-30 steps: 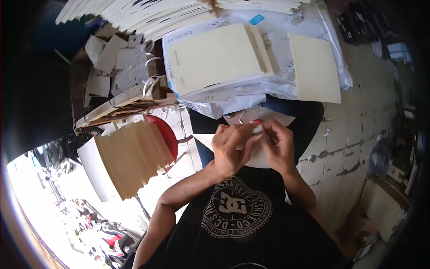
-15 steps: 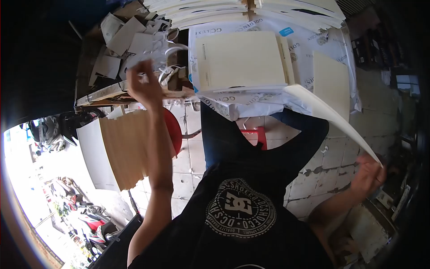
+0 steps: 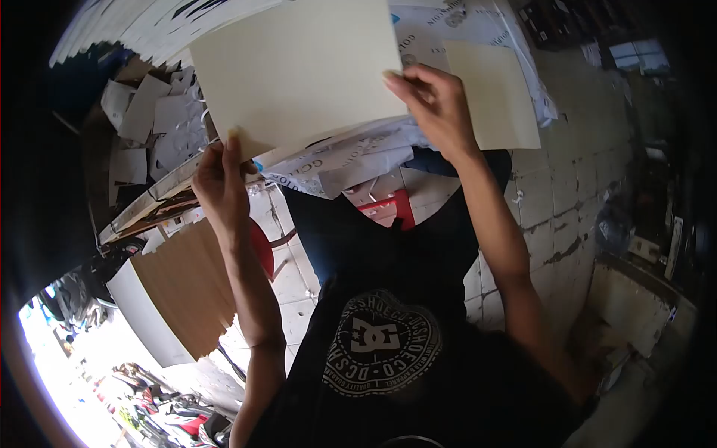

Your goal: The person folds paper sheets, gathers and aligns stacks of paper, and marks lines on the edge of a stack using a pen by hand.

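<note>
A large cream sheet of card (image 3: 299, 75) is held up over the work table, tilted, and it covers most of what lies behind it. My left hand (image 3: 222, 179) pinches its lower left corner, thumb on the near face. On the right edge, my right hand (image 3: 437, 101) grips the sheet between thumb and fingers. Beneath it, white wrapping paper printed with lettering (image 3: 343, 160) hangs over the table's front edge. Another cream sheet (image 3: 493, 97) lies to the right of my right hand. The pile of sheets seen earlier on the table is hidden.
Layered pale sheets (image 3: 112, 33) are stacked at the far left. Paper scraps (image 3: 153, 112) fill a wooden-edged tray on the left. Below stands a brown-edged stack (image 3: 187, 291) beside a red stool (image 3: 261, 250). Another red seat (image 3: 392, 209) shows between my legs.
My right hand has swung inward from the far right, bringing the sheet over the table. My left hand has come down and taken its lower left corner. The view has shifted.
</note>
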Demonstrator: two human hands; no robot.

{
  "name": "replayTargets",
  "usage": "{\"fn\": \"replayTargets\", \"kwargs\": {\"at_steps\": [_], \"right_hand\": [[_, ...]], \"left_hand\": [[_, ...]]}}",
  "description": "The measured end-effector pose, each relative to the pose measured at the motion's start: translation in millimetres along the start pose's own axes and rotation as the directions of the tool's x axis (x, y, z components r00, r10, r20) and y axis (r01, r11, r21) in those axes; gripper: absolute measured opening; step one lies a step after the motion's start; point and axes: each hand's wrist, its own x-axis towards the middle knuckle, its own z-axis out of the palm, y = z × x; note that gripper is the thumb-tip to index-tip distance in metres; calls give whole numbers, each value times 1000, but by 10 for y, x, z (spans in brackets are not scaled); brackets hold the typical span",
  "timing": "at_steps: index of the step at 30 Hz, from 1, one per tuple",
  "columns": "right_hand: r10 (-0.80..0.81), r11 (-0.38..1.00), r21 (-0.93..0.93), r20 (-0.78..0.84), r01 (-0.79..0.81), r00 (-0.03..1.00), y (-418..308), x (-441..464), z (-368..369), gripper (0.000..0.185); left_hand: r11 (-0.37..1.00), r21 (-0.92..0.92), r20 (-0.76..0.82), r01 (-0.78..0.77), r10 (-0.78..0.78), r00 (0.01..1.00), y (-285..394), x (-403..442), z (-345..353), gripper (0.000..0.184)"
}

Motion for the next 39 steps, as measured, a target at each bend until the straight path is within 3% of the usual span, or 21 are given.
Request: {"fn": "replayTargets", "kwargs": {"at_steps": [1, 3, 5, 10, 19, 30, 39], "right_hand": [[21, 994, -108, 88, -11, 996, 134, 89, -41, 32], [-118, 952, -257, 192, 166, 974, 294, 251, -115, 29], [-177, 931, -282, 205, 231, 963, 460, 337, -151, 30], [-210, 895, -346, 227, 281, 951, 695, 310, -122, 32], [-214, 889, -358, 230, 287, 949, 768, 288, -98, 31], [-140, 889, -395, 242, 230, 960, 735, 266, -93, 31], [-198, 873, -395, 251, 287, 947, 779, 275, -98, 26]], "left_hand": [[995, 96, 1, -9, 9, 1000, -28, 63, -18, 34], [961, 274, 2, -33, 33, 999, -131, 135, 22, 39], [892, 452, 3, -30, 32, 999, -215, 118, 37, 40], [943, 332, 22, 29, -38, 999, -386, 50, 100, 38], [955, 287, 36, 70, -84, 996, -426, 54, 114, 34], [942, 328, 40, 69, -87, 995, -424, 50, 102, 37], [945, 321, 43, 58, -75, 996, -430, 46, 108, 37]]}}
